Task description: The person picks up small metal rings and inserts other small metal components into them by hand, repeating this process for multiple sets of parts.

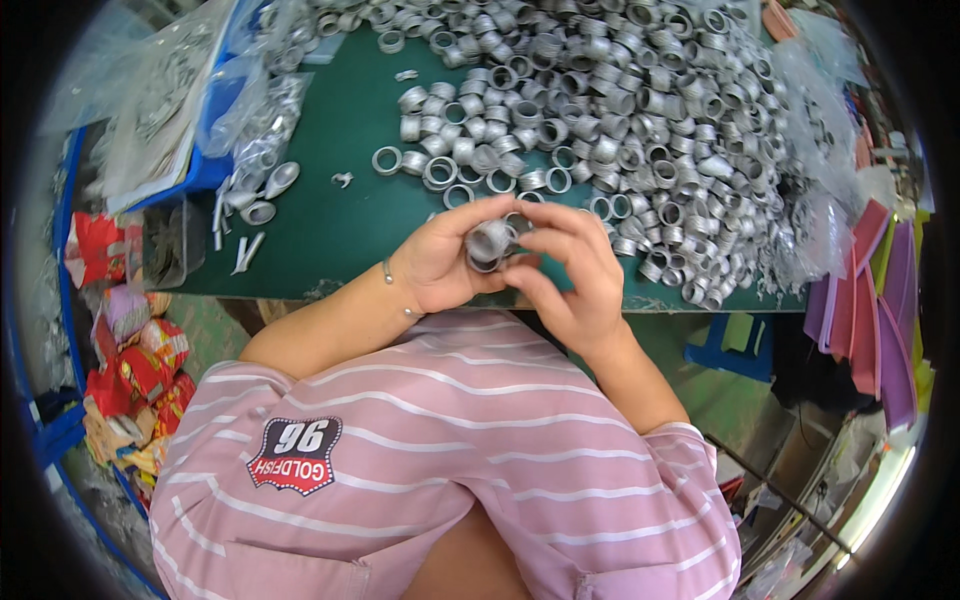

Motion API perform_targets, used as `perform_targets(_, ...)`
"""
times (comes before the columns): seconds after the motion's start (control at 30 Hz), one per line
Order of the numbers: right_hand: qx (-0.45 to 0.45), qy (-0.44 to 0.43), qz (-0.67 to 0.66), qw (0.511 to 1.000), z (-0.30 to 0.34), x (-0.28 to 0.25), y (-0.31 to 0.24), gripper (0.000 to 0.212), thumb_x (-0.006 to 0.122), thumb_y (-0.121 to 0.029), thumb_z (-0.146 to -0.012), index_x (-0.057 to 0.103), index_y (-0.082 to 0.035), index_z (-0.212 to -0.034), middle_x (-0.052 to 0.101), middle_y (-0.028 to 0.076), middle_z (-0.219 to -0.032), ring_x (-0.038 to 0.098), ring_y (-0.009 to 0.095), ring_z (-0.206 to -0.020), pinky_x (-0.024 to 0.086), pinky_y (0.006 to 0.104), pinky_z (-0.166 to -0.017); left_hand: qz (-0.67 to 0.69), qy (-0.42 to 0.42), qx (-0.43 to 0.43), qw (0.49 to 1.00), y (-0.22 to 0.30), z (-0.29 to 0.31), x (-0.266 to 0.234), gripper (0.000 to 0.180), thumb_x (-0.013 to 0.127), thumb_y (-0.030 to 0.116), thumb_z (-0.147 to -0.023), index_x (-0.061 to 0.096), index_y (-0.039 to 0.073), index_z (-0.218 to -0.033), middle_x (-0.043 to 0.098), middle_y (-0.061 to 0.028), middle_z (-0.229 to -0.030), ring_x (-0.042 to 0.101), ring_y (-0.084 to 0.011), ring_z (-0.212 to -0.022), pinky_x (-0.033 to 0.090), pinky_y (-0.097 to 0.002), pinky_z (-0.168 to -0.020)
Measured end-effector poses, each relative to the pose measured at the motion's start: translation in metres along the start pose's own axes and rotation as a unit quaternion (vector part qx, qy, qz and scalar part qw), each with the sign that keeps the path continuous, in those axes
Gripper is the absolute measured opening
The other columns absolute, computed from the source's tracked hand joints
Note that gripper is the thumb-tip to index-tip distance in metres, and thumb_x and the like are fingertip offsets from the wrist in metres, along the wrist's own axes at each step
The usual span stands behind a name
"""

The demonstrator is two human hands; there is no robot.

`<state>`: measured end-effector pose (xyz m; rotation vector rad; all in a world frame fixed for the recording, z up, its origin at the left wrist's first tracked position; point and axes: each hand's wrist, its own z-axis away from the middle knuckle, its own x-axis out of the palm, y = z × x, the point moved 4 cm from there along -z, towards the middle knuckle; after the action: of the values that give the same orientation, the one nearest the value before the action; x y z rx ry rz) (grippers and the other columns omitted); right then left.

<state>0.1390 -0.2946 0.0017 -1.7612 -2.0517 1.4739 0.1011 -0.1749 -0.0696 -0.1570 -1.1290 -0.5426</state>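
My left hand (445,258) is curled round a short silver metal ring (488,242) near the table's front edge. The ring's open end faces down toward me, and its outline is slightly blurred. My right hand (580,275) comes in from the other side, its thumb and fingers bent and closed about the ring's right side. Another ring may sit between the two hands; the fingers partly hide it. Just beyond my hands lies a large heap of similar silver rings (600,120), some with ridged outsides, spread over the green table (330,130).
At the left stands a blue bin (208,172) with plastic bags, beside spoon-shaped metal pieces (283,180) and a clear tub (170,240). Clear plastic bags (820,150) border the heap at right. Pink and purple strips (870,300) hang at the far right. Red packets (160,345) lie lower left.
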Motion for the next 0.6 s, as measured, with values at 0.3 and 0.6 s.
perform_targets(0.3,0.146,0.049,-0.023,0.988,0.039,-0.003,0.017,0.006,0.063,0.001,-0.078,0.061,0.002,-0.084,0.062,0.012,-0.089,0.056,0.016,-0.073,0.045,0.0242,-0.065,-0.021,-0.199,0.126,0.972,0.033,0.188,-0.102,0.028,0.056,0.008,-0.082,0.053,0.002,-0.109,0.046,-0.0206,-0.095,0.048,-0.0126,-0.052,0.041,-0.0177,-0.036)
perform_targets(0.6,0.154,0.009,-0.056,0.986,0.038,0.016,0.008,0.005,0.063,0.002,-0.078,0.060,0.003,-0.083,0.061,0.011,-0.085,0.056,0.015,-0.070,0.046,0.0234,-0.062,-0.007,0.395,0.214,0.893,0.032,0.242,-0.280,0.017,0.054,0.016,-0.086,0.053,0.008,-0.101,0.056,-0.0079,-0.086,0.049,-0.0114,-0.057,0.037,-0.0178,-0.040)
